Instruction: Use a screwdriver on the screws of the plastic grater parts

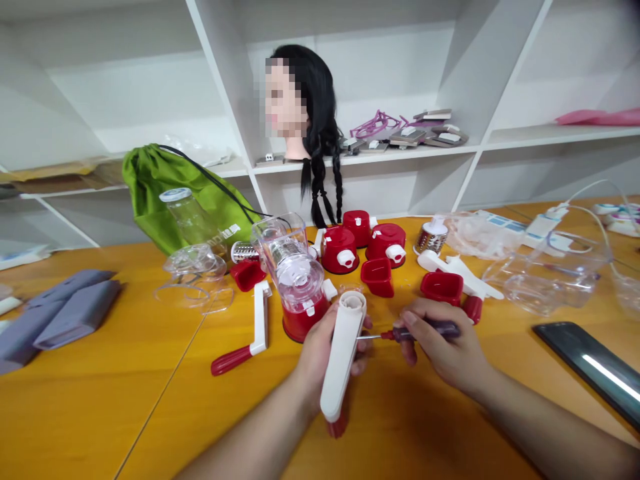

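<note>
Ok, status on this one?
Left hand gripping white plastic crank handle; right hand holding screwdriver, tip at the handle. Nothing in the way.

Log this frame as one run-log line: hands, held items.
left hand: white crank arm | right hand: screwdriver, tip at arm's edge | nearby: red-based rotary grater

White shelving (400, 157) behind an orange tabletop (100, 413) (mannequin head (315, 87) on one shelf)

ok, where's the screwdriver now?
In the head view, the screwdriver is gripped in the right hand, its tip at the white crank arm held in the left hand.
</note>
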{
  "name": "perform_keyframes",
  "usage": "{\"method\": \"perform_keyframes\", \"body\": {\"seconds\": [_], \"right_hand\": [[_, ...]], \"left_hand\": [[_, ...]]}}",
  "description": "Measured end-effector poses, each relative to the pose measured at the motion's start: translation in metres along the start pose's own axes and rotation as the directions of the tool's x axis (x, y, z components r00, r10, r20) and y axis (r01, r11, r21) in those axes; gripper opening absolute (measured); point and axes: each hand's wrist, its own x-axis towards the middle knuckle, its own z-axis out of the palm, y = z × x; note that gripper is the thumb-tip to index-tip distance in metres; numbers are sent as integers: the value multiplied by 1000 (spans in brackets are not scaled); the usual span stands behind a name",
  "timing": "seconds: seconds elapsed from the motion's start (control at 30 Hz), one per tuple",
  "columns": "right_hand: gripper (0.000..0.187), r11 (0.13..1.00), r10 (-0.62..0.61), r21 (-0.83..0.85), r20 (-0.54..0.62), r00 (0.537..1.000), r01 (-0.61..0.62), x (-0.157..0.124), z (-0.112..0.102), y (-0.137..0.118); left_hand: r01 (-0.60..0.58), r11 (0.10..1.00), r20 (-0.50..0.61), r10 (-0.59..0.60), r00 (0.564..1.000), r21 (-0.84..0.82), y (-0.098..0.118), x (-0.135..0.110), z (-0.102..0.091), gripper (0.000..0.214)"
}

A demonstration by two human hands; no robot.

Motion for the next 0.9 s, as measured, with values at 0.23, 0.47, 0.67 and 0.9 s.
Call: {"method": "perform_keyframes", "body": {"seconds": [0.23, 0.47, 0.67, 0.9], "right_hand": [[39, 893, 294, 370, -54, 954, -254, 10, 10, 7], [44, 968, 198, 148, 30, 980, -200, 1, 11, 1], [44, 977, 177, 111, 69, 982, -184, 0, 12, -1], [38, 951, 194, 251, -28, 981, -181, 10, 1, 5]], "left_hand": [[52, 998, 47, -51, 998, -24, 2, 0, -3, 32], [39, 999, -7, -39, 999, -8, 2, 0, -4, 30], [25, 999, -79, -22, 997, 41, 2, -1, 2, 32], [60, 998, -100, -56, 993, 36, 3, 1, 1, 39]]}}
